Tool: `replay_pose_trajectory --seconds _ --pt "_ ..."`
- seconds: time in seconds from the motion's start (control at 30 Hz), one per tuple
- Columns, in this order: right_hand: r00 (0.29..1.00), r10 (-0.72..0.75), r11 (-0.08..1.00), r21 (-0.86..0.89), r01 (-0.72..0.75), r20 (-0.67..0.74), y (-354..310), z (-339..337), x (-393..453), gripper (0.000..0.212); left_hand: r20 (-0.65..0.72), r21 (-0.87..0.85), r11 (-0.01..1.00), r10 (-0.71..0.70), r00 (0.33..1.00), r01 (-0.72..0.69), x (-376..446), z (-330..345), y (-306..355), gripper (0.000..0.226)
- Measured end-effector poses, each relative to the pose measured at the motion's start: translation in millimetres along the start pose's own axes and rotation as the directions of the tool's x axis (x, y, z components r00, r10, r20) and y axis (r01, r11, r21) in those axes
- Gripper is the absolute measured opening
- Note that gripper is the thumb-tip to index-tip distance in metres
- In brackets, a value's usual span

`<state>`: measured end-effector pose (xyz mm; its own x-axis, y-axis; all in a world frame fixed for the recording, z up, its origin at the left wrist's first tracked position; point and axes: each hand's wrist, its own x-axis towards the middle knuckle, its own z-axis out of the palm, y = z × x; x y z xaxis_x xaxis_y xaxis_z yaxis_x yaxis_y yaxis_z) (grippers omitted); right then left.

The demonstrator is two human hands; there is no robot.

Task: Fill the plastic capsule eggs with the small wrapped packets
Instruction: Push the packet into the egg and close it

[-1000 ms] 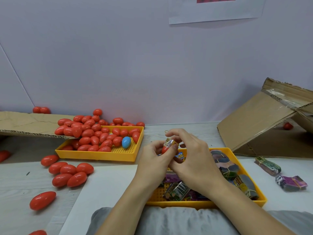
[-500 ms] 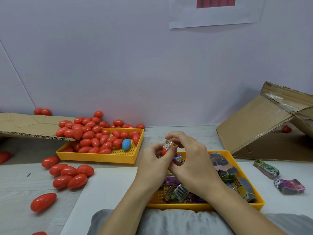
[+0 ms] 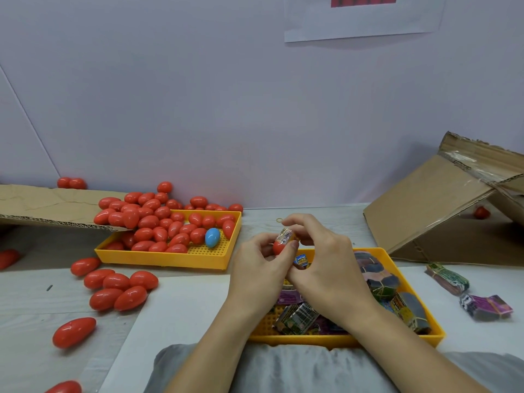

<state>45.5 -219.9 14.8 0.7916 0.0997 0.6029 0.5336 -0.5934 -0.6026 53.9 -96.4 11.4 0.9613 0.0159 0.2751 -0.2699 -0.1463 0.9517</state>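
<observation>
Table's right tray (image 3: 408, 340) below; my left hand (image 3: 255, 268) still clamps egg (image 3: 279, 247); right hand (image 3: 326, 265) pinches packet (image 3: 284, 234), hardly deeper; unfilled.

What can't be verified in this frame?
Head view only:
- Red egg half: interior hidden by left hand and packet.
- Other egg half: unseen, maybe behind right hand.
- Wall sheet: cut by top edge.
- Packet print: too small.

Bare forearms, no sleeves, grey garment (image 3: 283, 370) at lap
</observation>
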Motion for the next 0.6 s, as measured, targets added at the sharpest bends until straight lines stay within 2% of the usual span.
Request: replay_pose_trajectory --seconds 0.17,0.47,0.6 --pt "0.998 -0.052 0.997 0.054 0.050 0.040 -2.0 -0.7 -0.8 0.051 0.023 -0.013 0.999 -0.052 0.998 0.052 1.5 -1.0 -1.0 0.023" --pt "0.995 -0.089 0.996 0.028 0.088 0.033 -2.6 -0.6 -2.0 0.055 0.102 0.041 0.991 -0.131 0.986 0.127 3.0 -0.2 -3.5 0.040" --pt "0.996 -0.088 0.996 0.035 0.087 0.014 -1.4 0.3 -0.7 0.054 0.116 0.021 0.991 -0.133 0.984 0.131 1.4 -0.2 0.5 0.038"
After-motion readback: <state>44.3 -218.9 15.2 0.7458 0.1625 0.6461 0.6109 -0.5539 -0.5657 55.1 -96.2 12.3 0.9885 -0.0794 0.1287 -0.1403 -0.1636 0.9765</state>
